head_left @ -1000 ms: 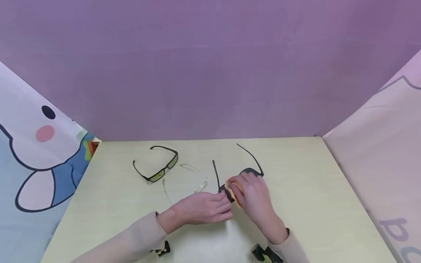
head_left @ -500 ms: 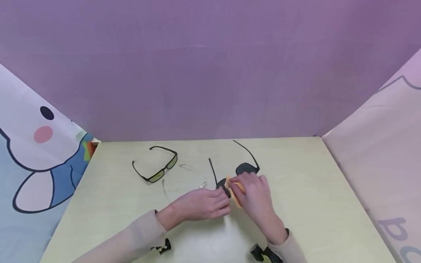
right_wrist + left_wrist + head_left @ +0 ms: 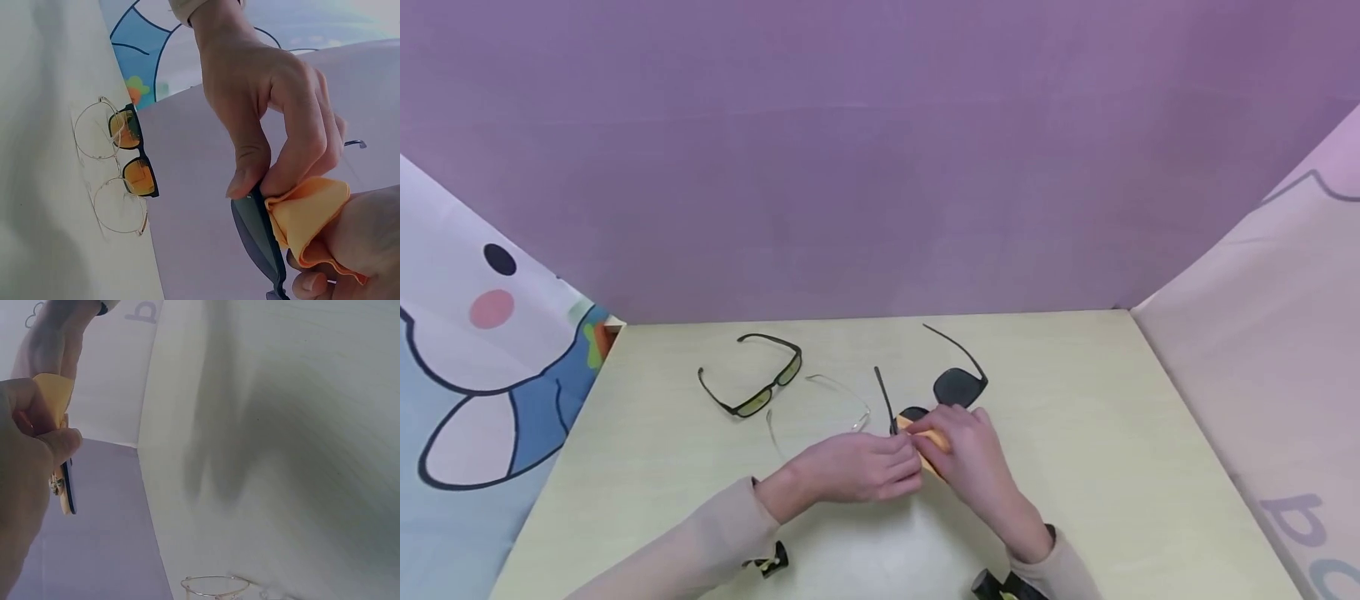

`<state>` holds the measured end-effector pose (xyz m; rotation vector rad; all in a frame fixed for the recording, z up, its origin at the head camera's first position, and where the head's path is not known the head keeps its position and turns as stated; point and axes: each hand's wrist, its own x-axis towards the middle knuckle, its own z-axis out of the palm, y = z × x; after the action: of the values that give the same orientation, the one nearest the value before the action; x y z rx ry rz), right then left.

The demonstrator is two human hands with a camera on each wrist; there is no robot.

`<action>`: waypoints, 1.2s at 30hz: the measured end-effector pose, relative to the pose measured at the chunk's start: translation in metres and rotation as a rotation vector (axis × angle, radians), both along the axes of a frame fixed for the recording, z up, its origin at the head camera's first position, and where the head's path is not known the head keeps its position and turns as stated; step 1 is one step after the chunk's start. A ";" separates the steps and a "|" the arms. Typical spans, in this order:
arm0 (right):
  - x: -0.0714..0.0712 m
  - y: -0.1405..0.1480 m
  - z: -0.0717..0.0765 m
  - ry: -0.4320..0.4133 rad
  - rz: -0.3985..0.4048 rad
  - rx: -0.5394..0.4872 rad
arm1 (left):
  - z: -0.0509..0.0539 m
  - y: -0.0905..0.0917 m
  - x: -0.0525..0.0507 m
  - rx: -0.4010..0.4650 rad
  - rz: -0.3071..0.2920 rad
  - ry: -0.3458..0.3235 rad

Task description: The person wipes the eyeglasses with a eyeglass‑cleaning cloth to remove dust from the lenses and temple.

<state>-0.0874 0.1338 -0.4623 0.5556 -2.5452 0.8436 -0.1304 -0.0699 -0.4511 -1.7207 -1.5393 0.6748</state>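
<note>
Dark sunglasses (image 3: 957, 387) are held up over the table, temples unfolded and pointing away. My left hand (image 3: 865, 471) pinches one end of their frame between thumb and fingers, plain in the right wrist view, where the dark lens (image 3: 255, 228) hangs below the thumb. A folded orange cloth (image 3: 312, 209) lies against that same lens, gripped by my right hand (image 3: 966, 458). Both hands meet at this lens, the fingertips close together. In the left wrist view the cloth (image 3: 55, 390) sticks up beyond the left fingers, and the sunglasses are mostly hidden.
Black-framed glasses with yellowish lenses (image 3: 754, 403) lie unfolded on the left of the table (image 3: 1120, 417). Thin wire-rimmed glasses (image 3: 97, 134) lie between them and my left hand, partly covered by it in the head view. A purple backdrop (image 3: 880, 167) rises behind the table.
The right hand has shifted slightly left and nearer the left hand, the cloth now covering more of the near lens. The sunglasses have moved a little left, and their far lens shows more.
</note>
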 end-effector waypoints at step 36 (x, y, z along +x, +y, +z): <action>0.003 -0.003 0.018 -0.082 0.075 0.105 | -0.001 -0.007 0.007 0.095 -0.043 -0.058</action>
<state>-0.0842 0.1305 -0.4439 0.6659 -2.6703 0.7771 -0.1230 -0.0771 -0.4521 -1.7109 -1.5442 0.5260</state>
